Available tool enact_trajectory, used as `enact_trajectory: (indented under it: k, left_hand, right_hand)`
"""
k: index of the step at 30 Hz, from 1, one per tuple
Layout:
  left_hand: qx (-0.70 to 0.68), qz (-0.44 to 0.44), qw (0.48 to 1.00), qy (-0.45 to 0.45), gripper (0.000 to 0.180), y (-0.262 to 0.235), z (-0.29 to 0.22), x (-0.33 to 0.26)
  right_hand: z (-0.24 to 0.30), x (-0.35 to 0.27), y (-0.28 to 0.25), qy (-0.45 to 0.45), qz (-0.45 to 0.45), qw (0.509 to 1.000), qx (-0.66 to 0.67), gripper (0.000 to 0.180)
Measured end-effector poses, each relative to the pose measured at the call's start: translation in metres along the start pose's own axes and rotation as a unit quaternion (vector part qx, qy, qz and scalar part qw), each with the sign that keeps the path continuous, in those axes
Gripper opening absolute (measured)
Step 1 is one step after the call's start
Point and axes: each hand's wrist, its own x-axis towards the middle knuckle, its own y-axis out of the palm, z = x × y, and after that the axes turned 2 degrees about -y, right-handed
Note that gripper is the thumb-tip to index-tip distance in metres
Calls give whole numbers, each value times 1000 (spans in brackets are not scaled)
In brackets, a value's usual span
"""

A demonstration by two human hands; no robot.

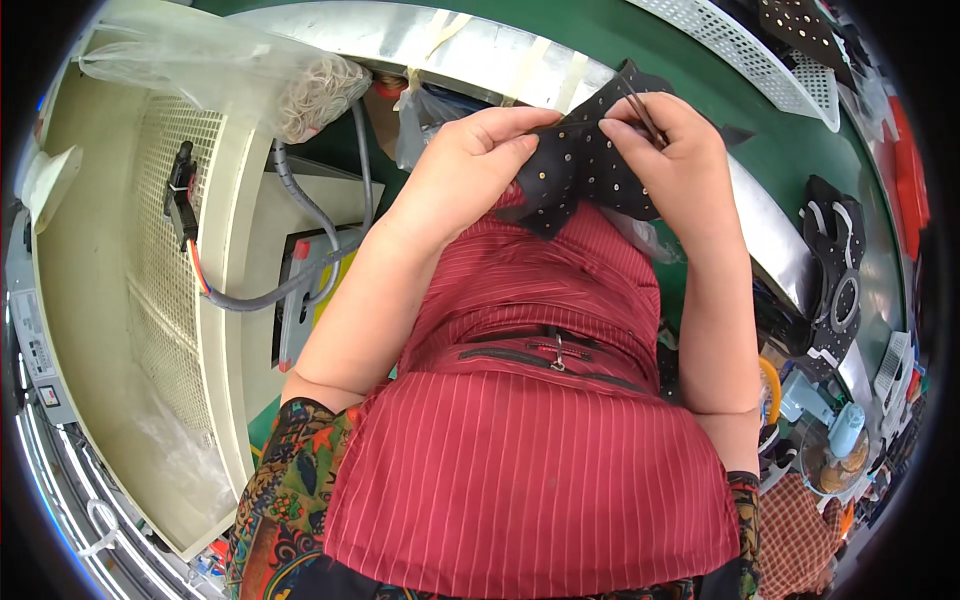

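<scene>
A black piece of material dotted with small metal studs (600, 165) hangs between my hands, in front of the red striped apron (540, 480). My left hand (460, 170) pinches its edge between thumb and index finger at the left. On the other side my right hand (685, 155) is closed, its fingers near the upper part of the piece. Out of that grip sticks a slim two-pronged metal tool, which looks like tweezers (636, 106). The tips of the right fingers are partly hidden.
A metal rail (410, 45) edges a green surface (770, 165), where a white perforated basket (735, 50) stands. Another studded black piece (830, 270) lies right. A cream mesh-sided cabinet (225, 350), grey cable (245, 302) and bundled cords (320, 98) are left. A blue fan (845, 430) stands lower right.
</scene>
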Motion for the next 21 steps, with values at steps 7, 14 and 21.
enact_trajectory:
  k: [7,14,21]
  left_hand:
    - [-73,11,997,6,35,2,2,-2]
    - [-86,28,995,41,38,2,7,0]
    - [-100,41,994,24,39,-2,3,-3]
  right_hand:
    - [-2,7,10,31,-1,1000,-2,19]
    - [-6,11,14,-3,-5,999,-40,19]
    - [-15,15,22,-56,5,998,37,20]
